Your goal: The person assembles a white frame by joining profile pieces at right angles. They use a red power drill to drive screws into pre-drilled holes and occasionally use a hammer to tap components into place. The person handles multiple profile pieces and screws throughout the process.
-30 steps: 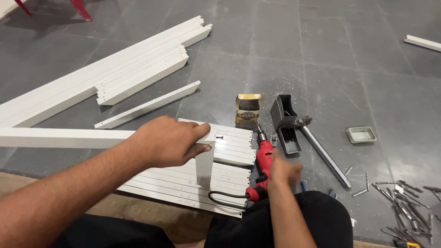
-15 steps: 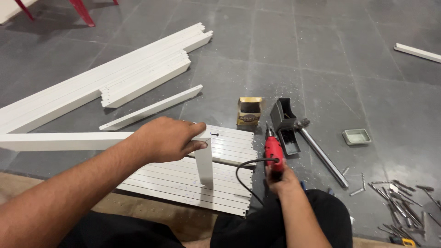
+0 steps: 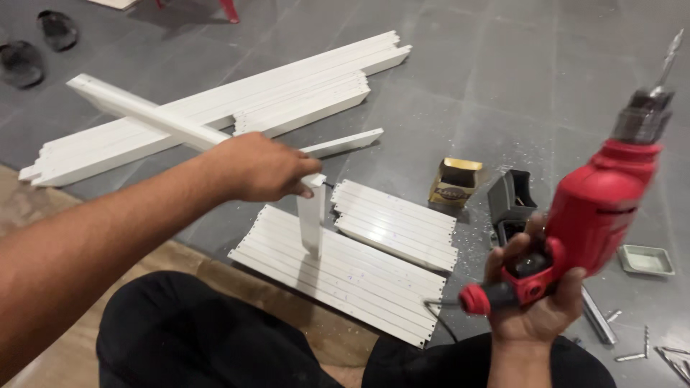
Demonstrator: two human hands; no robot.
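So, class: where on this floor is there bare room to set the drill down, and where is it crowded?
Bare grey floor lies beyond the gold box, right of the long white strips. Crowded: the short strips, black case, tray and loose bits.

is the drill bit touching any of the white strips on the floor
Apart. The head view shows the red drill raised in the right hand, bit up, clear of the white strips.

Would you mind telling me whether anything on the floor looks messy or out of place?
Yes: pale specks, perhaps drilling dust, are scattered over the grey floor near the gold box, and loose screws lie at lower right. The white strips are stacked neatly.
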